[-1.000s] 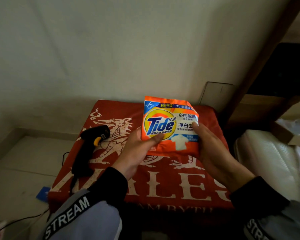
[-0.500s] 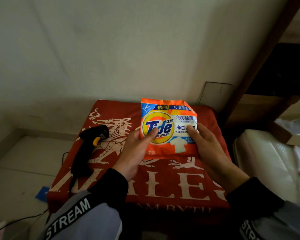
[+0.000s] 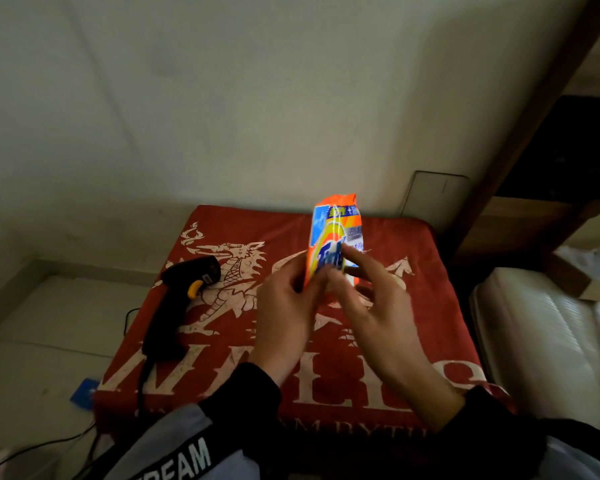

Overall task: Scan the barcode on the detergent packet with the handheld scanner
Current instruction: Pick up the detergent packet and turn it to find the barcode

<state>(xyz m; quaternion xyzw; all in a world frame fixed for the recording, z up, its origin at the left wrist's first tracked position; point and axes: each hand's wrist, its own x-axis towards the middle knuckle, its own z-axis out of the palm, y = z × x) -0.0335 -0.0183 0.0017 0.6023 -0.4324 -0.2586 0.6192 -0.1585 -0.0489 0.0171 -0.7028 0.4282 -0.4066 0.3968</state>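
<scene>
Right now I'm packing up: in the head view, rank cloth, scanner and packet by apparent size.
1. Red cloth
2. Scanner and detergent packet: too close to rank, since the packet is turned nearly edge-on.

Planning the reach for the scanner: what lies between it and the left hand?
Head view: only bare red cloth separates scanner from left hand.

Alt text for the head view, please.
Both hands, left hand and right hand, hold an orange detergent packet turned nearly edge-on above a red cloth; a black handheld scanner lies untouched at left.
</scene>
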